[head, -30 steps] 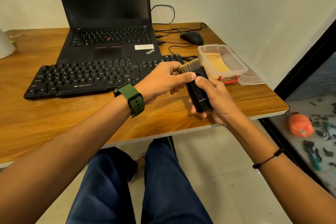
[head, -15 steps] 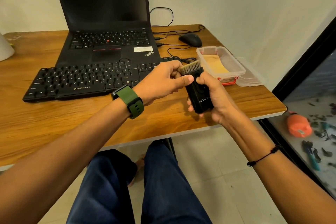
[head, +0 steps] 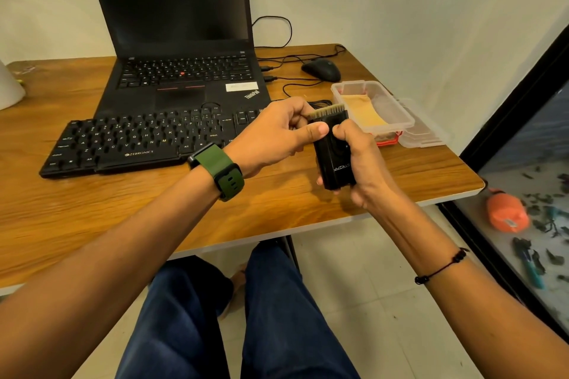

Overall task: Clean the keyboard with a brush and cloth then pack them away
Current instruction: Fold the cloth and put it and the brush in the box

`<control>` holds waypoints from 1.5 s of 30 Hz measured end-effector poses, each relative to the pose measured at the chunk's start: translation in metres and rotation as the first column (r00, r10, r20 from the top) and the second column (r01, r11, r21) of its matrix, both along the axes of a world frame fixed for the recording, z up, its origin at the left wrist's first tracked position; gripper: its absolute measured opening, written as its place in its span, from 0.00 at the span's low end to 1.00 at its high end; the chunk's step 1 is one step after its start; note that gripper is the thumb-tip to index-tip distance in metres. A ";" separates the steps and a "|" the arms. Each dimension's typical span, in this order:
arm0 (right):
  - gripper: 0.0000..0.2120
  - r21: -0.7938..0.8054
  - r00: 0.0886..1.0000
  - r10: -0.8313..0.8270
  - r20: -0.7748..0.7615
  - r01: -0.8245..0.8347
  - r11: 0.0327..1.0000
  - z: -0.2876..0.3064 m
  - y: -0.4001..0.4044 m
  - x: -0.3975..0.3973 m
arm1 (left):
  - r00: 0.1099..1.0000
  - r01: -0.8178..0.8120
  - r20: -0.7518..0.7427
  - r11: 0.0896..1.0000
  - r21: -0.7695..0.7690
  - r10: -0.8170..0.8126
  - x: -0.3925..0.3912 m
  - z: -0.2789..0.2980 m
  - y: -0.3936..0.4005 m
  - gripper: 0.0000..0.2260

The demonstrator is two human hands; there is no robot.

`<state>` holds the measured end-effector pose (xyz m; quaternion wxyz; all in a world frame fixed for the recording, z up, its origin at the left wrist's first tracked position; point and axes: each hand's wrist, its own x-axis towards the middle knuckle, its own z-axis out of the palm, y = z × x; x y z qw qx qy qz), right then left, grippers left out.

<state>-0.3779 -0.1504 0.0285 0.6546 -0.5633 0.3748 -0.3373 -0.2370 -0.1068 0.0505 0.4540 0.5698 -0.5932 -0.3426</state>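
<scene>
A black brush with tan bristles at its top is held upright above the table's front right part. My right hand wraps its body from the right. My left hand, with a green watch on the wrist, pinches the upper end just below the bristles. The black keyboard lies to the left on the wooden table, in front of the laptop. A tan cloth rests inside the clear plastic box just behind the brush.
An open black laptop stands behind the keyboard. A black mouse and cables lie at the back right. The box's clear lid sits beside it near the right edge. A white object is at far left.
Both hands and the brush have stayed almost in place; the brush has lifted slightly and the left thumb has shifted along its upper end.
</scene>
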 end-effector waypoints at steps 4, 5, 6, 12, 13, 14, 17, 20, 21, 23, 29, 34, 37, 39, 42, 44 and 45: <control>0.15 0.010 1.000 0.008 0.030 -0.008 1.000 -0.005 -0.002 0.002 | 1.000 0.005 -0.026 1.000 0.002 -0.005 -0.001 0.000 -0.001 0.02; 0.15 0.012 0.999 0.013 0.032 -0.013 1.000 -0.006 -0.002 0.001 | 1.000 0.003 -0.031 1.000 0.005 -0.003 -0.001 0.000 -0.001 0.02; 0.15 0.015 0.999 0.018 0.033 -0.018 1.000 -0.007 -0.002 0.001 | 1.000 0.001 -0.031 1.000 0.010 -0.001 -0.001 -0.001 -0.002 0.02; 0.08 -0.069 0.999 -0.007 -0.052 0.004 0.998 -0.002 -0.007 -0.004 | 0.995 -0.079 -0.056 0.995 0.058 0.082 -0.004 -0.004 -0.013 0.05; 0.11 -0.113 0.995 -0.026 -0.099 0.015 0.993 0.001 -0.009 -0.005 | 0.992 -0.091 -0.081 0.993 0.069 0.096 -0.005 -0.002 -0.017 0.07; 0.17 -0.182 0.987 -0.048 -0.152 0.020 0.983 0.005 -0.014 -0.008 | 0.989 -0.090 -0.108 0.992 0.087 0.099 -0.006 0.000 -0.023 0.07; 0.30 -0.488 0.931 -0.168 -0.323 -0.012 0.873 0.015 -0.030 -0.014 | 0.975 -0.081 -0.194 0.985 0.155 0.110 -0.010 0.010 -0.046 0.07; 0.30 -0.685 0.845 -0.377 -0.378 0.019 0.729 0.026 -0.056 -0.016 | 0.960 -0.126 -0.231 0.981 0.150 0.158 -0.019 0.020 -0.078 0.10; 0.29 -0.728 0.809 -0.448 -0.381 0.036 0.685 0.028 -0.067 -0.015 | 0.958 -0.151 -0.226 0.980 0.128 0.178 -0.022 0.023 -0.089 0.08; 0.26 -0.778 0.732 -0.555 -0.396 0.053 0.626 0.029 -0.089 -0.011 | 0.964 -0.217 -0.140 0.974 0.071 0.225 -0.031 0.026 -0.114 0.04; 0.25 -0.731 0.546 -0.621 -0.562 0.023 0.682 0.012 -0.137 0.000 | 0.928 -0.241 0.302 0.969 0.044 0.217 -0.042 0.014 -0.160 0.15; 0.22 -0.666 0.508 -0.552 -0.662 -0.059 0.744 -0.005 -0.153 0.006 | 0.910 -0.184 0.396 0.976 0.115 0.125 -0.040 -0.002 -0.168 0.20; 0.15 -0.675 0.512 -0.542 -0.667 -0.107 0.730 -0.005 -0.150 0.006 | 0.904 -0.144 0.418 0.985 0.097 0.091 -0.040 -0.007 -0.167 0.21; 0.13 -0.707 0.510 -0.565 -0.649 -0.128 0.696 -0.008 -0.149 0.008 | 0.898 -0.118 0.434 0.990 0.078 0.073 -0.039 -0.009 -0.166 0.21; 0.13 -0.706 0.506 -0.562 -0.654 -0.144 0.693 -0.010 -0.148 0.008 | 0.888 -0.107 0.454 0.993 0.052 0.072 -0.039 -0.013 -0.164 0.21; 0.14 -0.708 0.513 -0.554 -0.655 -0.162 0.687 -0.006 -0.148 0.005 | 0.898 -0.110 0.431 0.993 0.040 0.082 -0.039 -0.013 -0.163 0.20; 0.14 -0.728 0.521 -0.571 -0.635 -0.155 0.668 -0.003 -0.148 0.002 | 0.904 -0.119 0.417 0.992 0.034 0.094 -0.039 -0.013 -0.162 0.19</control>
